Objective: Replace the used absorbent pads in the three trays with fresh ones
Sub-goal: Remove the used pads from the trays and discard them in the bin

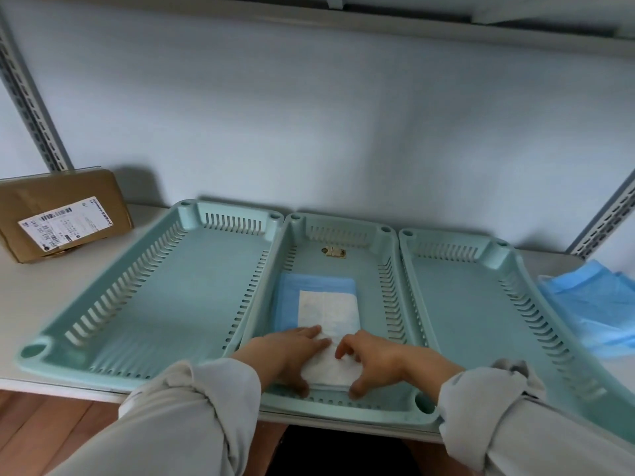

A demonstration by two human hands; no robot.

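The folded pad (328, 324) lay in the middle tray (388, 266), long axis near-to-far. Left hand (292, 355) pressed it flat-fingered; right hand (369, 359) fingers pinched its near edge. Far tray floor lay bare.

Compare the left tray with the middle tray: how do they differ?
The left tray lies bare; the middle tray holds a folded blue-and-white pad. Both hands work in the middle tray; none touches the left tray. Both are pale green with slotted walls.
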